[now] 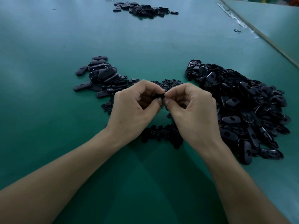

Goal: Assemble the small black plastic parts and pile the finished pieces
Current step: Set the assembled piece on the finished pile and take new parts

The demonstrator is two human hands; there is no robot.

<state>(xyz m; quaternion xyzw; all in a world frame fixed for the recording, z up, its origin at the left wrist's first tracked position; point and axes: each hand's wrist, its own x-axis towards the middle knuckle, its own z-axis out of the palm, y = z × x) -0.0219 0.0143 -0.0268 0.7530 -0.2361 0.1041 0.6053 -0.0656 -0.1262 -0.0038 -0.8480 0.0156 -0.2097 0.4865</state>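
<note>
left hand [135,109], right hand [192,110]: 2 | oval-piece piles [242,102]: 3 | round-piece scatter [163,135]: 1 | table [48,78]: 1

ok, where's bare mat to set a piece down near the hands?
Bare mat runs from the far pile down to the left pile and right pile, also left of the left pile. Crowded: small round parts lie around the left hand and right hand, and the right pile fills that side.

Pinched black part [157,96] — mostly hidden, shape unclear

No readable text, label, brand, number or sign appears on anything here.
</note>
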